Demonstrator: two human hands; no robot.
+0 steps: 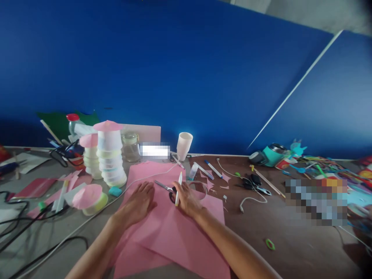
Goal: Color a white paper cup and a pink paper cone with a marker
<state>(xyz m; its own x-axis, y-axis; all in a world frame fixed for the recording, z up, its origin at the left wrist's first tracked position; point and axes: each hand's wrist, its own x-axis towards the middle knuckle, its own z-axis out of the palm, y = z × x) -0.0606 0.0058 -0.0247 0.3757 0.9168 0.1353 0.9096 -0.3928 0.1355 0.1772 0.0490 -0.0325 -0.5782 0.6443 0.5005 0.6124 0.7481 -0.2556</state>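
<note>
Several sheets of pink paper (180, 240) overlap in front of me. My left hand (139, 199) lies flat on the paper, its fingers stretched out. My right hand (187, 199) is closed around a slim white pen (179, 190) with a yellowish end, which points up and away. A pair of scissors (163, 185) with dark handles sits right beside the right fingers, blades pointing left. Part of its handle is hidden by that hand, so I cannot make out whether the fingers grip it too.
Stacked cups (110, 155) with pink paper cones and a glass jar (131, 147) stand at left. A white cup (184, 145) is by the blue partition (174, 69). Markers (213, 169), pink scraps (207, 185) and a cable (252, 198) lie right. A teal tumbler (273, 155) is farther right.
</note>
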